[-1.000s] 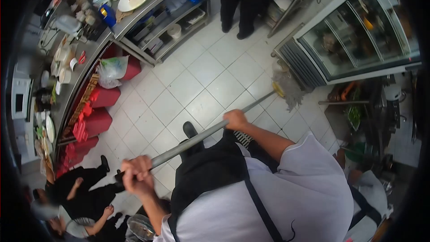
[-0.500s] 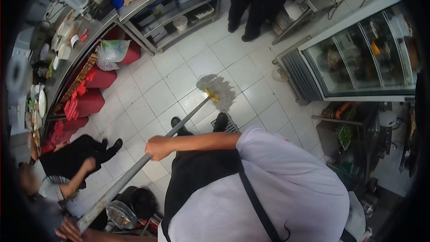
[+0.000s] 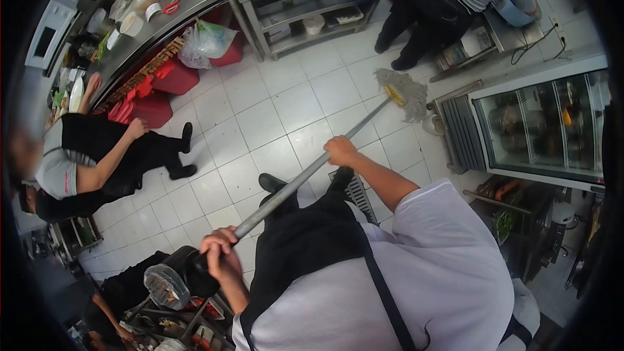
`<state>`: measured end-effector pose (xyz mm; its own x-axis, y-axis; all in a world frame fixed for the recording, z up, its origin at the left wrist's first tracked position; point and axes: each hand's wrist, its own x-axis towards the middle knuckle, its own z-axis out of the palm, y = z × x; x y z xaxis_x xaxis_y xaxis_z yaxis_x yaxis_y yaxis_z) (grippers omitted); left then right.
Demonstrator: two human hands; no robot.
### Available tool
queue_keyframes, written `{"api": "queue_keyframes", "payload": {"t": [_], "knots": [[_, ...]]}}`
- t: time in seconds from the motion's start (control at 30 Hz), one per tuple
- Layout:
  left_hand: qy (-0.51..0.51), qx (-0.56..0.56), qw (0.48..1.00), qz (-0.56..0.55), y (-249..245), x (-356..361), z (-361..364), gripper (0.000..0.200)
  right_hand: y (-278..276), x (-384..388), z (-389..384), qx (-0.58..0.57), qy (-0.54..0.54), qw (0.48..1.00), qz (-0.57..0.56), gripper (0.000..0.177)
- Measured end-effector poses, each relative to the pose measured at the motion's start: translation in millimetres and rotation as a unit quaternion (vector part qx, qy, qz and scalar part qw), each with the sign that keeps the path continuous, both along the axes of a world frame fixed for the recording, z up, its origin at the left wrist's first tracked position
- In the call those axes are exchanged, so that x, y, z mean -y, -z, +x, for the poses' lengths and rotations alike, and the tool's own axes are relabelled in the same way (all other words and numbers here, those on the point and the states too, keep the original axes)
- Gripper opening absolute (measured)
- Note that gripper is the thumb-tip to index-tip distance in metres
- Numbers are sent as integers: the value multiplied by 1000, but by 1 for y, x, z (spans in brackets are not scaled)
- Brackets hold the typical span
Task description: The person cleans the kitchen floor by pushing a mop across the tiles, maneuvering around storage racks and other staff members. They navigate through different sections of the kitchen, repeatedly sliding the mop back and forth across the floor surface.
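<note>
A mop with a grey string head (image 3: 411, 96), a yellow clamp (image 3: 394, 95) and a long grey handle (image 3: 286, 190) slants across the view. Its strings lie on the tiles near the foot of the glass-door fridge. My right hand (image 3: 341, 153) is wrapped round the middle of the handle. Closed near the upper end is my left hand (image 3: 220, 247), in front of my apron. Both my shoes stand behind the mop head, beside a floor drain grate (image 3: 357, 196).
The glass-door fridge (image 3: 539, 127) stands at the right. Steel counters (image 3: 162, 19) with red bins (image 3: 175, 78) below line the left and back. One co-worker (image 3: 97, 149) stands at left, another (image 3: 442, 6) at back right. A lined bin (image 3: 167, 286) is at lower left.
The mop head has moved right and away from me, toward the fridge. Both hands have shifted right and forward with the handle. The view has turned, and the left co-worker shows more fully.
</note>
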<state>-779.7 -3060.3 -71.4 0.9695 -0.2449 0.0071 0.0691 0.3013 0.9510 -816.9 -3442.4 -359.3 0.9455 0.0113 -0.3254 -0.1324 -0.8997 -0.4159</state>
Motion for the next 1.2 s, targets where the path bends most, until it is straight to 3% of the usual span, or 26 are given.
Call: {"api": "queue_keyframes", "payload": {"t": [0.13, 0.17, 0.23, 0.27, 0.33, 0.4, 0.53, 0.67, 0.73, 0.8, 0.87, 1.0, 1.1, 1.2], "knots": [[-93, 127, 984, 86, -87, -67, 48, 26, -35, -101, 50, 82, 6, 991, 105, 14], [-68, 178, 976, 102, -122, -82, 55, 30, -61, -129, 58, 93, 10, 985, 143, 12], [110, 276, 955, -10, -190, -115, 70, 35, -112, -172, 69, 138, -50, 965, 218, 8], [145, 306, 940, -42, -218, -116, 70, 35, -125, -191, 70, 158, -84, 952, 247, 7], [167, 347, 917, -105, -256, -89, 57, 34, -151, -212, 67, 159, -148, 910, 352, 6], [179, 370, 899, -151, -276, -55, 41, 33, -153, -207, 64, 176, -179, 896, 366, 7], [170, 395, 871, -237, -259, 0, 12, 32, -141, -153, 65, 184, -201, 907, 322, 8], [107, 378, 880, -268, -177, 46, -16, 32, -78, -57, 98, 184, -150, 949, 209, 11], [15, 347, 928, -137, -124, 62, -20, 21, -62, -1, 115, 197, -112, 966, 126, 13], [55, 318, 945, -41, -88, 97, -18, 18, -64, 43, 118, 200, -50, 978, 38, 11], [85, 309, 947, 41, -62, 124, -24, 23, -55, 69, 111, 222, 30, 973, 59, 19], [25, 275, 961, 11, -62, 128, -14, 23, -56, 77, 92, 254, 111, 958, 72, 28], [49, 279, 957, -57, -108, 116, 9, 26, -93, 52, 62, 232, 163, 952, 118, 29], [33, 329, 942, -61, -170, 113, 18, 28, -105, 21, 21, 282, 165, 930, 170, 26]]}}
